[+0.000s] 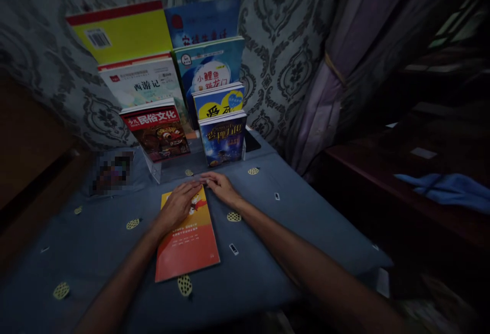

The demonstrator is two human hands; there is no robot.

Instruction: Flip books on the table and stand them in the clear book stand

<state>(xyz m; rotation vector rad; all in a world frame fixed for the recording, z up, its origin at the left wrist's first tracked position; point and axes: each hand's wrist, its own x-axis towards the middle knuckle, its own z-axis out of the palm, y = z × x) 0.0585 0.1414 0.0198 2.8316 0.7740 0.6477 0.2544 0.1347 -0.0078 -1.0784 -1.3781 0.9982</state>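
A book with an orange and red cover [191, 250] lies flat on the cloth-covered table, its printing upside down to me. My left hand [179, 204] rests flat across its upper part, fingers stretched toward the top edge and hiding some of the cover. At the top right corner is my right hand [222, 188], its thumb and fingers closed about the corner, the fingertips beside those of my left hand. Behind my hands stands a clear stepped rack [155, 168] of books, with a red-and-brown book [161, 135] front left and a dark blue book [224, 140] front right.
Higher in the rack are a yellow book [133, 35], a pale book [147, 84] and several blue ones. A plastic packet [115, 173], partly blurred out, lies left of the rack. Patterned wallpaper [281, 33] and a tied curtain [321, 89] are behind. A blue cloth [451, 191] lies at right.
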